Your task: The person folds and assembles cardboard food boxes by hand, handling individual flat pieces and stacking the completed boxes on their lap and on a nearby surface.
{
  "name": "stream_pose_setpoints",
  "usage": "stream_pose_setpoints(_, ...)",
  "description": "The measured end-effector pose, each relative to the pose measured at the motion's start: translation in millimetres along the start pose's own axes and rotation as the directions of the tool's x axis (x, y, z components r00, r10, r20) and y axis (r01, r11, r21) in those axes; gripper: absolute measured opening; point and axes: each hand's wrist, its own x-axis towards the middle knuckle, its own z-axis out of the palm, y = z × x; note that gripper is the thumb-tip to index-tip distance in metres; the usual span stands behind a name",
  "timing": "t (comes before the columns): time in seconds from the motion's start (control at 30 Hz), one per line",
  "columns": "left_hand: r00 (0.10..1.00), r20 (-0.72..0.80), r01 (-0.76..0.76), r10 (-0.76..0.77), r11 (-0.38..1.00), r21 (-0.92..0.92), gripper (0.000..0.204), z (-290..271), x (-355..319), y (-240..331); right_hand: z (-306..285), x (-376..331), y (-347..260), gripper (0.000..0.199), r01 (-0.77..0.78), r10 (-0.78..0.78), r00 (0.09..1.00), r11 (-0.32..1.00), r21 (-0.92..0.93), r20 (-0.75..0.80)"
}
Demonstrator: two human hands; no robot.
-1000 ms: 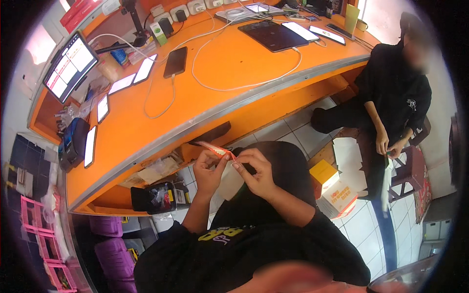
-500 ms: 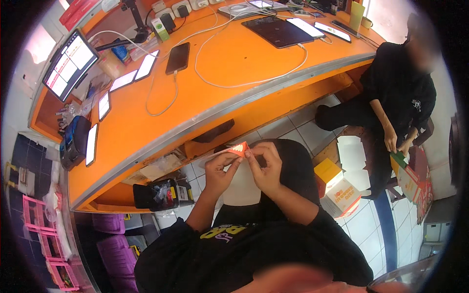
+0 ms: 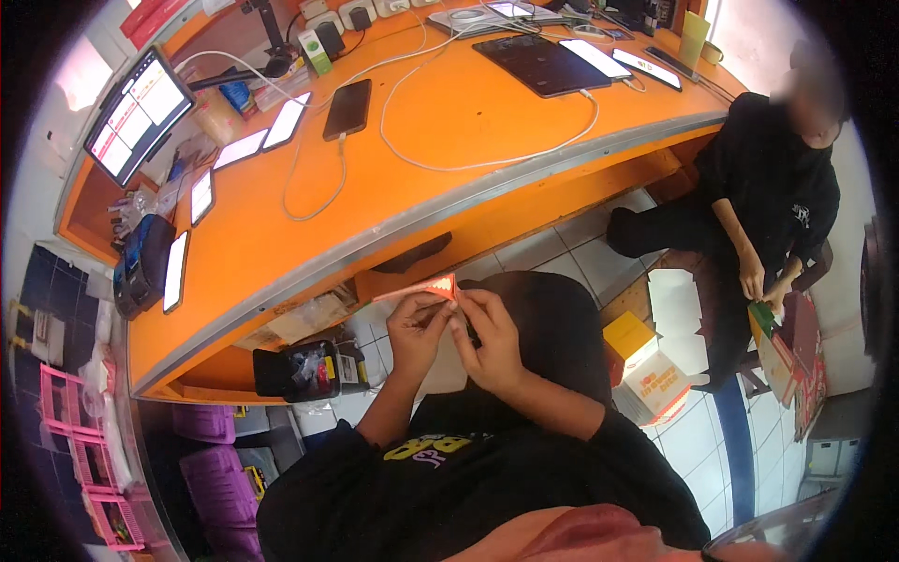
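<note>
Both my hands hold a small orange-red and white piece of folded card (image 3: 440, 287) above my lap. My left hand (image 3: 417, 330) pinches its lower edge, with the long pale side running off to the left. My right hand (image 3: 489, 339) grips the right end, thumb and fingers closed at the corner. Part of the card is hidden behind my fingers. Below my hands, a white sheet-like thing (image 3: 447, 373) shows on my lap, partly covered by my arms.
An orange desk (image 3: 449, 201) curves in front of me, carrying phones, a dark tablet (image 3: 538, 64) and cables. On the right sits a co-worker (image 3: 768, 178) handling green and red card. Printed boxes (image 3: 653, 382) stand on the floor between us. Lower left are purple bins (image 3: 217, 482).
My right hand has shifted slightly left and down, turning the card's right end more upright. Both hands keep hold of it. The view has shifted a little.
</note>
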Motion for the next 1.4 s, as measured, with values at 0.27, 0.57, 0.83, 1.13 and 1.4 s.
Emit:
stream_pose_setpoints(0.27,0.998,-0.006,0.07,-0.07,0.994,-0.079,0.017,-4.1,7.0,-4.0,-7.8,3.9,0.7,0.054,0.091,-0.063,0.963,0.992,-0.093,0.263)
stream_pose_setpoints(0.57,0.99,0.004,-0.139,0.141,0.983,-0.118,0.039,-9.0,-0.5,2.4,-28.5,21.3,39.7,0.044,-0.533,0.427,0.843,0.591,0.606,0.326)
stream_pose_setpoints(0.83,0.644,-0.187,-0.561,0.742,0.624,0.543,0.038,-33.3,10.7,14.2,-20.9,10.7,32.1,0.023,-0.592,0.212,0.798,0.453,0.667,0.564)
stream_pose_setpoints(1.13,0.659,-0.294,-0.64,0.692,0.722,0.263,0.027,-31.9,5.5,10.5,-22.0,15.2,14.5,0.014,-0.253,0.1,0.963,0.658,0.709,0.25)
stream_pose_setpoints(1.4,0.767,0.106,-0.507,0.633,0.496,0.705,0.042,2.0,4.3,44.3,-27.0,17.8,21.8,0.021,0.124,-0.127,0.989,0.991,0.04,0.079)
